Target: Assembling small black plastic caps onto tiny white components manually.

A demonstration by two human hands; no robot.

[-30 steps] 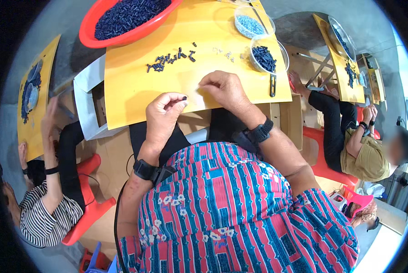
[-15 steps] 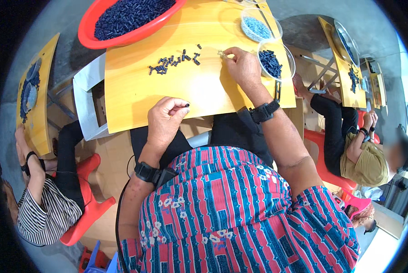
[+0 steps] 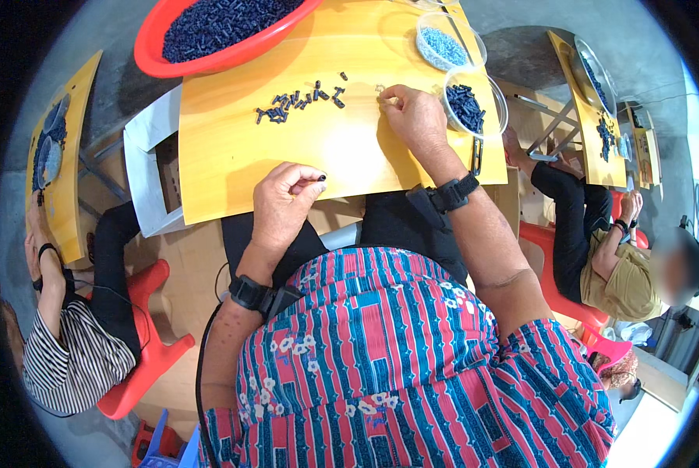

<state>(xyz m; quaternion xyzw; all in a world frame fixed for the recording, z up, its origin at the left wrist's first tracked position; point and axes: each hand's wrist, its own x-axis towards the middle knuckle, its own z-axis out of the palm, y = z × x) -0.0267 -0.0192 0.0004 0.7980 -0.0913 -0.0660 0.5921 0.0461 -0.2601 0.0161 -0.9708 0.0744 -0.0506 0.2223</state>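
Note:
My left hand (image 3: pixel 281 201), above the near edge of the yellow table (image 3: pixel 232 168), pinches a small dark tubular piece (image 3: pixel 321 178) between thumb and fingertips. My right hand (image 3: pixel 418 117) rests farther out on the table, its thumb and fingers drawn together. Right at its fingertips lie a few tiny pale pieces (image 3: pixel 380 89); whether one is in the pinch is too small to tell. Left of that hand, several loose dark tubular pieces (image 3: pixel 291 105) are scattered. Close by its right side stands a clear round tub (image 3: pixel 499 117) holding dark pieces.
A large red basin (image 3: pixel 153 69) full of dark pieces stands at the far left. Another clear tub (image 3: pixel 480 53) holds light-blue bits. A dark narrow tool (image 3: pixel 477 156) lies by the right edge. Co-workers sit at yellow tables on the left (image 3: pixel 69 234) and right (image 3: pixel 618 168).
My right hand has shifted only slightly, its fingertips still by the pale pieces. My left hand keeps its dark piece in nearly the same place.

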